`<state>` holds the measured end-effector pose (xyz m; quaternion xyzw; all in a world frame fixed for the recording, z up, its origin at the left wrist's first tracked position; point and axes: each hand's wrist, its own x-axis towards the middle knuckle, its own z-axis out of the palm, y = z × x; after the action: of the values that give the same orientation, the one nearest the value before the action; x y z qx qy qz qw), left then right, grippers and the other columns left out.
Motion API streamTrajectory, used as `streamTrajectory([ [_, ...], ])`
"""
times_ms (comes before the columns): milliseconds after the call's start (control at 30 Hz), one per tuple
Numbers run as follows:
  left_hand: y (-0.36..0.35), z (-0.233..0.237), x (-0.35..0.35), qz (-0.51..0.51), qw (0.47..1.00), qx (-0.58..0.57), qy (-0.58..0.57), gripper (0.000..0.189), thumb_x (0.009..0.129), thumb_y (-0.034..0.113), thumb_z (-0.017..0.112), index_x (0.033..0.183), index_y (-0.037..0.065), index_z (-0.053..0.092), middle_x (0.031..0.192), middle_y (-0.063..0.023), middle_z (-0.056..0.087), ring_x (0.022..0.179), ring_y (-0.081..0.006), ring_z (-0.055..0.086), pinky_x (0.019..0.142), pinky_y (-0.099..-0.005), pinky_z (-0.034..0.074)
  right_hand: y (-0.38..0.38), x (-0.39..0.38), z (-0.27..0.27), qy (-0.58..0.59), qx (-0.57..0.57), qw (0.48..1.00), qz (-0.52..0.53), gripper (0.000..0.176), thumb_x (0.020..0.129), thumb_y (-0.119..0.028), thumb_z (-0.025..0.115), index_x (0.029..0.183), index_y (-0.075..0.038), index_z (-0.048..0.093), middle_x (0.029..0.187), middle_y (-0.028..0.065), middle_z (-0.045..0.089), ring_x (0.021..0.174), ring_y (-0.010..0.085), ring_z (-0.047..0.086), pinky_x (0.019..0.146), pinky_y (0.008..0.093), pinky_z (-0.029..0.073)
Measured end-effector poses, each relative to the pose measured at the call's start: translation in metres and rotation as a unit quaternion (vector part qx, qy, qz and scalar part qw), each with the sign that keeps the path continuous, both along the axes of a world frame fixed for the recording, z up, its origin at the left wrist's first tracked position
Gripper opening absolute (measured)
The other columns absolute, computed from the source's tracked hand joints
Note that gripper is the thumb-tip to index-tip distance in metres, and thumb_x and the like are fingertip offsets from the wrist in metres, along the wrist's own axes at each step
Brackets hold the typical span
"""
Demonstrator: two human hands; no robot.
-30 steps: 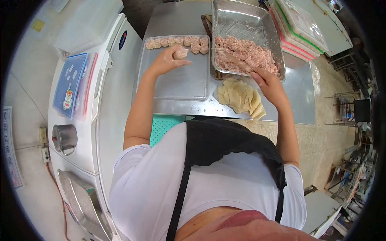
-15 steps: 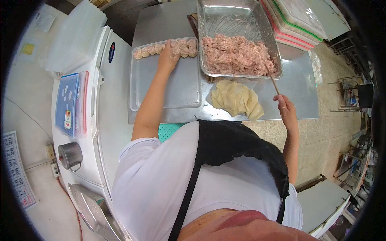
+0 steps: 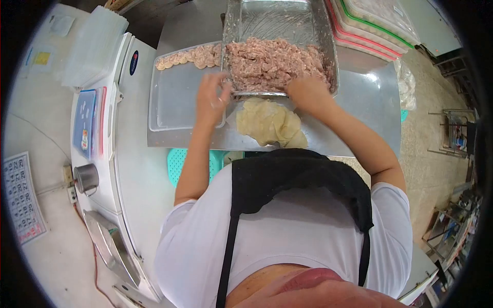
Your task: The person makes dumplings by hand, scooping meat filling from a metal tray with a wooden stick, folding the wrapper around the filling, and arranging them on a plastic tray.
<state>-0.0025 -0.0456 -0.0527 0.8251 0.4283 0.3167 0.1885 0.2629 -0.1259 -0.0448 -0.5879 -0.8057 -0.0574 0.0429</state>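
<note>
My left hand hovers above the right side of a clear plastic tray, near the metal pan's lower left corner. Its fingers are apart, slightly blurred, and hold nothing visible. A line of small filled dumplings lies along the tray's far edge. My right hand is at the near edge of the metal pan, against the minced meat. Its fingers are hidden, and the stick is not visible. A pile of pale yellow wrappers lies on the metal table below the pan.
The metal table extends to the right. Stacked containers with red and green rims stand at the back right. A white freezer is on the left. A turquoise perforated stool shows below the table's front edge.
My left hand has left the dumpling row and moved nearer me. My right hand has gone from beside the pan to the meat's near edge. The whole view has shifted somewhat.
</note>
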Motion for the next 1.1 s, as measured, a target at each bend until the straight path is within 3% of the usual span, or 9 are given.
streamTrajectory([
  [133, -0.058, -0.015, 0.032, -0.054, 0.988, -0.141, 0.011, 0.019, 0.082, 0.014, 0.065, 0.099, 0.005, 0.065, 0.090, -0.0132, 0.062, 0.083, -0.0303, 0.060, 0.075, -0.0360, 0.048, 0.000, 0.019, 0.022, -0.007, -0.025, 0.997, 0.078, 0.012, 0.072, -0.012, 0.058, 0.069, -0.006, 0.069, 0.069, 0.0136, 0.066, 0.067, 0.0289, 0.068, 0.056, 0.0400, 0.053],
  [233, -0.066, -0.051, 0.043, -0.045, 0.999, -0.020, 0.019, 0.017, 0.082, 0.017, 0.064, 0.093, 0.005, 0.066, 0.087, -0.0127, 0.062, 0.084, -0.0330, 0.059, 0.074, -0.0398, 0.047, 0.018, 0.038, 0.071, -0.044, -0.011, 0.998, 0.053, 0.014, 0.075, -0.012, 0.056, 0.071, -0.003, 0.067, 0.069, 0.0150, 0.066, 0.067, 0.0288, 0.067, 0.057, 0.0404, 0.053],
  [467, -0.065, -0.069, 0.042, 0.013, 0.992, -0.119, 0.049, 0.017, 0.083, 0.018, 0.063, 0.089, 0.002, 0.066, 0.084, -0.0140, 0.062, 0.081, -0.0326, 0.060, 0.072, -0.0397, 0.048, -0.002, 0.025, 0.011, -0.057, -0.030, 0.996, 0.060, 0.013, 0.074, -0.012, 0.058, 0.070, -0.005, 0.069, 0.071, 0.0145, 0.067, 0.069, 0.0290, 0.068, 0.057, 0.0391, 0.054],
  [667, -0.064, -0.057, 0.017, 0.090, 0.954, -0.205, -0.201, 0.016, 0.091, 0.018, 0.060, 0.095, 0.003, 0.063, 0.094, -0.0063, 0.066, 0.084, -0.0197, 0.064, 0.068, -0.0319, 0.052, 0.015, 0.047, 0.030, -0.057, -0.047, 0.995, 0.063, 0.015, 0.075, -0.011, 0.057, 0.071, -0.004, 0.069, 0.071, 0.0164, 0.067, 0.070, 0.0311, 0.068, 0.060, 0.0427, 0.054],
  [700, -0.060, -0.050, 0.011, 0.046, 0.828, -0.364, -0.424, 0.018, 0.092, 0.018, 0.058, 0.101, 0.003, 0.060, 0.098, -0.0071, 0.065, 0.087, -0.0198, 0.064, 0.072, -0.0320, 0.053, 0.010, 0.037, 0.008, -0.011, -0.047, 0.996, 0.068, 0.016, 0.076, -0.014, 0.057, 0.071, -0.004, 0.069, 0.071, 0.0167, 0.066, 0.070, 0.0318, 0.068, 0.062, 0.0434, 0.054],
  [733, -0.055, -0.042, 0.009, -0.006, 0.628, -0.488, -0.607, 0.021, 0.094, 0.018, 0.055, 0.108, 0.003, 0.058, 0.103, -0.0079, 0.065, 0.090, -0.0199, 0.064, 0.075, -0.0320, 0.054, 0.007, 0.028, -0.007, 0.034, -0.045, 0.996, 0.072, 0.018, 0.077, -0.016, 0.057, 0.071, -0.003, 0.069, 0.071, 0.0170, 0.066, 0.071, 0.0325, 0.068, 0.063, 0.0441, 0.053],
  [867, -0.047, -0.019, -0.002, 0.010, 0.655, -0.431, -0.621, 0.028, 0.095, 0.018, 0.052, 0.118, 0.001, 0.053, 0.108, -0.0105, 0.063, 0.096, -0.0206, 0.064, 0.081, -0.0336, 0.054, 0.006, 0.021, 0.000, 0.109, -0.077, 0.991, -0.005, 0.021, 0.078, -0.019, 0.056, 0.074, -0.002, 0.068, 0.072, 0.0184, 0.066, 0.072, 0.0352, 0.067, 0.068, 0.0454, 0.053],
  [1067, -0.027, 0.015, -0.036, -0.085, 0.661, -0.459, -0.587, 0.027, 0.094, 0.016, 0.053, 0.116, 0.001, 0.055, 0.113, -0.0128, 0.063, 0.101, -0.0229, 0.062, 0.086, -0.0383, 0.053, 0.037, -0.024, 0.009, -0.003, -0.123, 0.992, -0.036, 0.021, 0.080, -0.019, 0.054, 0.084, -0.003, 0.068, 0.081, 0.0188, 0.067, 0.078, 0.0352, 0.066, 0.069, 0.0464, 0.052],
  [1100, -0.024, 0.008, -0.042, -0.076, 0.725, -0.429, -0.533, 0.028, 0.094, 0.018, 0.053, 0.115, 0.000, 0.056, 0.112, -0.0138, 0.063, 0.099, -0.0241, 0.063, 0.086, -0.0392, 0.053, 0.038, -0.036, 0.004, -0.020, -0.148, 0.989, -0.017, 0.021, 0.080, -0.019, 0.054, 0.085, -0.003, 0.068, 0.082, 0.0187, 0.067, 0.081, 0.0352, 0.066, 0.070, 0.0462, 0.052],
])
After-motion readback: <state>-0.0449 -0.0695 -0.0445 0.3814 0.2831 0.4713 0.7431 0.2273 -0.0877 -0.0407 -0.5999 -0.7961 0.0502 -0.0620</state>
